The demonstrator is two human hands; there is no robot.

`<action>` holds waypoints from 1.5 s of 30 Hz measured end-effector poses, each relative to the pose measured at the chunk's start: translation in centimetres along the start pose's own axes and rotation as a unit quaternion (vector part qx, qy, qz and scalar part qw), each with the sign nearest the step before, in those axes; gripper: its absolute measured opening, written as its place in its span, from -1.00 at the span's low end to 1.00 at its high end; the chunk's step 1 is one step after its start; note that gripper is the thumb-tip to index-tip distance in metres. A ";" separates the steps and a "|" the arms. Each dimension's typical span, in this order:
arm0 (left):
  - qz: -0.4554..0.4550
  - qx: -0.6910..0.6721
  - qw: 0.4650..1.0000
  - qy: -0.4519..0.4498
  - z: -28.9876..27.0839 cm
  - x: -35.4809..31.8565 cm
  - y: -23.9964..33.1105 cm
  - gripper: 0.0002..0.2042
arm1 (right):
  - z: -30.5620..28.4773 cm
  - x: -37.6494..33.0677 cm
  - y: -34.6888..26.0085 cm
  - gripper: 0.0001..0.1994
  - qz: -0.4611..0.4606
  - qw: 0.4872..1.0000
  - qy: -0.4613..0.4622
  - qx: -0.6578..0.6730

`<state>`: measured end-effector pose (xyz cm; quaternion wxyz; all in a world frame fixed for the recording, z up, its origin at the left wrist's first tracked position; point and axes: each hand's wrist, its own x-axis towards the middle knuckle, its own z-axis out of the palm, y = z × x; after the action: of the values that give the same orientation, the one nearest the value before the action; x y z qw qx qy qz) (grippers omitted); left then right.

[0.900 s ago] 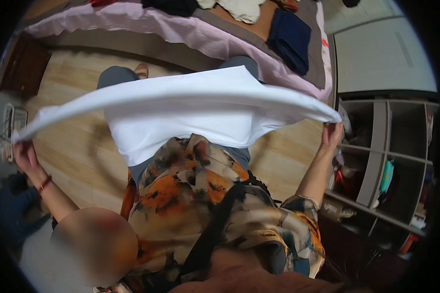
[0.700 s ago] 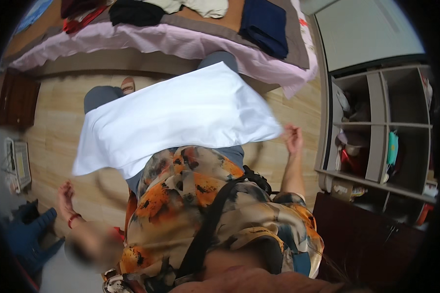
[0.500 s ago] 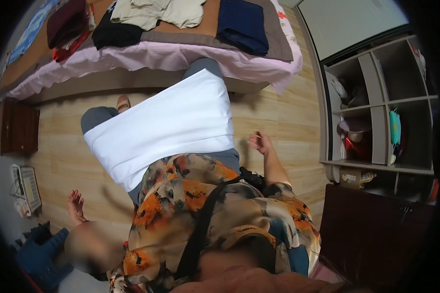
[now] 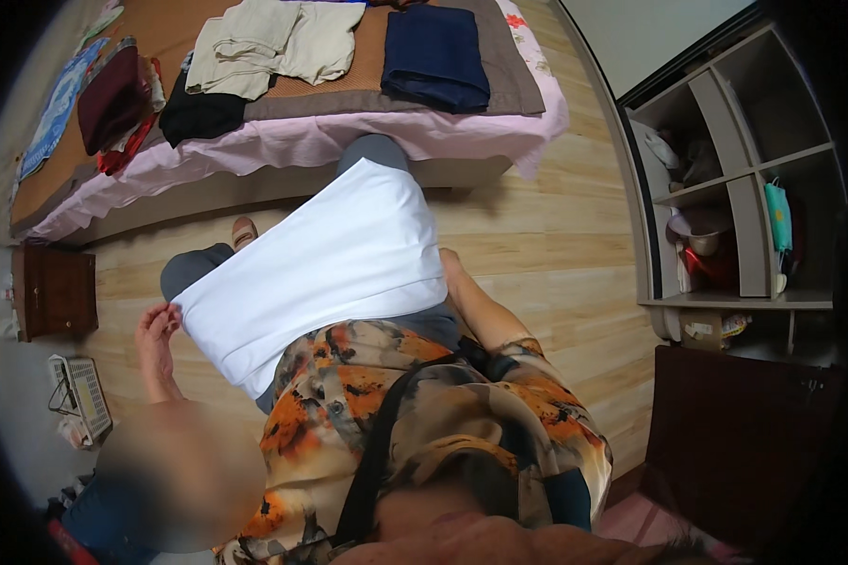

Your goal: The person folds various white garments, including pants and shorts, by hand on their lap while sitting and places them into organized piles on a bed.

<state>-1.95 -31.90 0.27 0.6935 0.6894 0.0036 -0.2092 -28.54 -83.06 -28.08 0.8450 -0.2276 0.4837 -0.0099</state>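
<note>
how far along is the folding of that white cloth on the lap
Done: the white cloth lies flat as a smooth rectangle across the lap, and a navy stack and beige garments already rest on the bed. In hand: the left hand pinches its left corner; the right hand sits at its right edge, partly hidden. Left: a dark crumpled piece on the bed looks unfolded.
</note>
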 end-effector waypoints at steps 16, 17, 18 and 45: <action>0.052 -0.015 0.933 -0.355 32.4 -3.2 -0.5 -0.52 | 19.1 -25.0 -4.2 -0.33 -0.450 0.740 -0.190 -0.462; -0.010 -0.046 0.947 -0.318 32.3 -3.0 -1.1 -0.61 | 19.4 -24.9 -3.5 -0.29 -0.410 0.765 -0.238 -0.435; -0.020 -0.069 0.951 -0.300 32.1 -2.7 -1.4 -0.63 | 19.6 -24.4 -3.2 -0.26 -0.368 0.784 -0.288 -0.409; 0.075 0.080 0.865 -0.489 17.6 -4.3 14.0 -0.45 | 15.4 -31.7 -16.8 -0.63 -0.327 0.652 -0.622 -0.285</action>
<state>-6.70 -48.05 15.75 0.5623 0.5502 -0.4044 -0.4663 -29.32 -84.82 10.88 0.7837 -0.5534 -0.2820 -0.0038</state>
